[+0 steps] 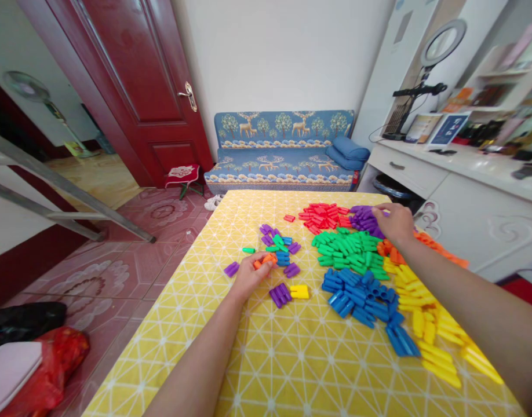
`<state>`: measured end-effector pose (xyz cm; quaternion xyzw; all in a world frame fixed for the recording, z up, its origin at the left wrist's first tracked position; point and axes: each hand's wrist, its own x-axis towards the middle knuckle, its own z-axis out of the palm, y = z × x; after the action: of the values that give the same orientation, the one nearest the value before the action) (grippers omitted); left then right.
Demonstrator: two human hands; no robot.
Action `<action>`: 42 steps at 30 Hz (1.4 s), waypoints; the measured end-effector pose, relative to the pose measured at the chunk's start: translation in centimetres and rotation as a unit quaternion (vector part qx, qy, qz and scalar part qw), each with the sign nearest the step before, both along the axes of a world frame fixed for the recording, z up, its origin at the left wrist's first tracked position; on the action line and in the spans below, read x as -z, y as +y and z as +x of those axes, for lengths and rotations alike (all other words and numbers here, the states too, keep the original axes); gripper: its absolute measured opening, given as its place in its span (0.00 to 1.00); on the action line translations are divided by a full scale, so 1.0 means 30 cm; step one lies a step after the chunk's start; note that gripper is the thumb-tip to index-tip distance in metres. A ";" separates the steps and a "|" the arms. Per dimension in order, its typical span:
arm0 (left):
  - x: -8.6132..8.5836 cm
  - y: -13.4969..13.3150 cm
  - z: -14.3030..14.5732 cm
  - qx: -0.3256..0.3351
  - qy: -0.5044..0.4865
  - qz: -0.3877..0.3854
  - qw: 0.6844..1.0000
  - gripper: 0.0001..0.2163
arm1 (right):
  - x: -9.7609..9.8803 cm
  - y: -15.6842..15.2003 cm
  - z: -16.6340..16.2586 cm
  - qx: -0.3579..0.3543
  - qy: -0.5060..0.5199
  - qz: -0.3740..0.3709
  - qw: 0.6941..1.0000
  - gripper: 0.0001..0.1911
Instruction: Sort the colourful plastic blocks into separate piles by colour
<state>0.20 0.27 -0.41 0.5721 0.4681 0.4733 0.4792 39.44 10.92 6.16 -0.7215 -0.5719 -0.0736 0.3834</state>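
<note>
My left hand [247, 277] is closed around orange plastic tube-shaped pieces [266, 262] above the left part of the table. Around it lie loose purple pieces [280, 295], a yellow piece [299, 291], blue pieces [283, 259] and green pieces [278, 242]. My right hand [395, 222] reaches to the pile of purple pieces [364, 219] at the far right, its fingertips bent together at the pile's edge. Whatever those fingertips pinch is hidden.
Separate piles of red [322, 216], green [350, 250], blue [359, 294], yellow [426, 313] and orange pieces [440, 248] cover the table's right side. A patterned yellow cloth [266, 370] covers the table. A blue sofa [283, 156] and white desk [474, 174] stand beyond.
</note>
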 end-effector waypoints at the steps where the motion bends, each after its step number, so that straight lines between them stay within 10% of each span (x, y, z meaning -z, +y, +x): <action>1: 0.002 0.000 -0.001 0.004 -0.001 0.002 1.000 0.13 | -0.002 -0.035 -0.073 -0.055 0.026 0.032 0.998 0.10; 7: 0.003 -0.012 -0.007 0.031 0.001 0.010 0.999 0.16 | 0.116 -0.343 -0.592 -0.330 0.279 -0.021 0.902 0.17; 14: -0.008 -0.029 -0.007 0.104 -0.010 -0.028 0.994 0.17 | 0.244 -0.483 -0.803 -0.361 0.243 0.002 0.900 0.24; 29: 0.010 -0.015 -0.006 0.084 0.048 0.020 0.995 0.18 | 0.194 -0.484 -0.756 -0.262 0.457 0.065 0.848 0.12; 36: 0.009 -0.013 -0.003 0.077 0.043 -0.004 0.996 0.16 | 0.061 -0.369 -0.449 -0.102 0.568 0.228 0.784 0.26; 42: 0.011 -0.016 -0.005 0.076 0.060 -0.005 0.995 0.16 | 0.095 -0.321 -0.167 -0.007 0.611 0.295 0.735 0.40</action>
<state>0.04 -0.21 -0.72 0.6308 0.4539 0.3977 0.4878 34.43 1.29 3.30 -0.4580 -0.1697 0.2206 0.8443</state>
